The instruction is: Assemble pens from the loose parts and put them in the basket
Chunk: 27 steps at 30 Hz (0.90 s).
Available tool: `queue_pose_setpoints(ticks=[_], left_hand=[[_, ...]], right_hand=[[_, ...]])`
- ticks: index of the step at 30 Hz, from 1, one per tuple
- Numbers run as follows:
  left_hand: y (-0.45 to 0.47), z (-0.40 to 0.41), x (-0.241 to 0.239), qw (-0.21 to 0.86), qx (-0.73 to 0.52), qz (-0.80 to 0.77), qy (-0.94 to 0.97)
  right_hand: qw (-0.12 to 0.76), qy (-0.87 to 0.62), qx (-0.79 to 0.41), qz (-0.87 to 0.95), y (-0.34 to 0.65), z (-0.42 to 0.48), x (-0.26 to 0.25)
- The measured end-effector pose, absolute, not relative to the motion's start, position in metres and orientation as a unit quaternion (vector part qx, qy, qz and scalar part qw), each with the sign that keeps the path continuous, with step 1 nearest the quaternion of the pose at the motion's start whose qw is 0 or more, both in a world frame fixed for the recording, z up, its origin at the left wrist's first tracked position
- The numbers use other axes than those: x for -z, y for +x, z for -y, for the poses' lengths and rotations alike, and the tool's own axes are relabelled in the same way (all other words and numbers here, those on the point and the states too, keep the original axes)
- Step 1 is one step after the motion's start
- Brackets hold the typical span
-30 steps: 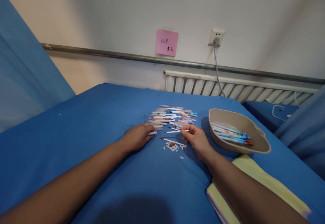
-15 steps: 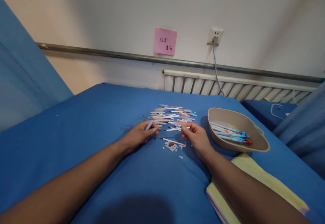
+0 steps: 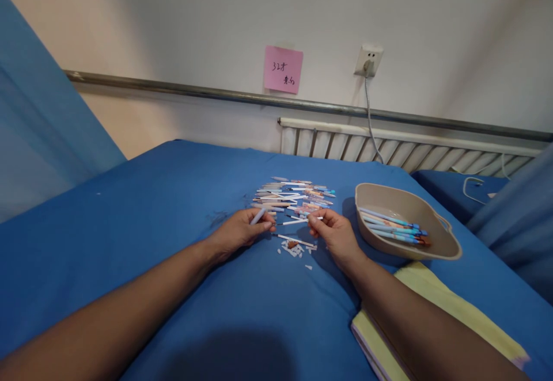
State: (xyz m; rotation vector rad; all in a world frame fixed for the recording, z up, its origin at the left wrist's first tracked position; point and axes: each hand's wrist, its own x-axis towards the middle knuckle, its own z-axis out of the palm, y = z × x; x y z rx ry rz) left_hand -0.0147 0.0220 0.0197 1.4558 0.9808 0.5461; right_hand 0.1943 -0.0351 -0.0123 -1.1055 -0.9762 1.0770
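My left hand (image 3: 242, 228) is closed around a pale lilac pen barrel (image 3: 258, 216), which slants up out of the fist. Between the thumb and fingers of my right hand (image 3: 334, 231) is a thin white pen refill (image 3: 298, 221). Its dark tip points left and reaches close to my left fingertips; whether they touch I cannot tell. Just in front lies another white refill (image 3: 296, 240), beside a small heap of white plastic bits (image 3: 294, 250) with one brown piece. Beyond my hands is a loose pile of pen parts and refills (image 3: 280, 195).
At right stands a beige basin (image 3: 401, 197) holding several blue and orange pens (image 3: 393, 228). A folded yellow cloth (image 3: 427, 294) lies under my right forearm. Behind the blue-covered surface (image 3: 194, 174) are a radiator (image 3: 341, 139), a metal rail and a plugged-in socket (image 3: 369, 61).
My left hand has shifted slightly right, toward the refill's tip, and the lilac barrel has tilted a little. My right hand keeps its hold on the refill almost unmoved.
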Motion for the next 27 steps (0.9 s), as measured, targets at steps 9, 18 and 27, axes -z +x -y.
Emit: queue_pose_setpoints(ticks=[9, 18, 27], left_hand=[[-0.0141, -0.0214, -0.0195, 0.586, -0.234, -0.436, 0.642], [-0.0136, -0.0216, -0.0197, 0.584, -0.223, -0.434, 0.649], [-0.0147, -0.0231, -0.0156, 0.585, -0.224, -0.425, 0.653]], right_hand=[[0.618, -0.479, -0.461, 0.419, 0.1955, 0.034, 0.0139], [0.614, -0.477, -0.461, 0.427, 0.1958, 0.0341, 0.0149], [0.608, -0.484, -0.458, 0.432, 0.1946, 0.0335, 0.0137]])
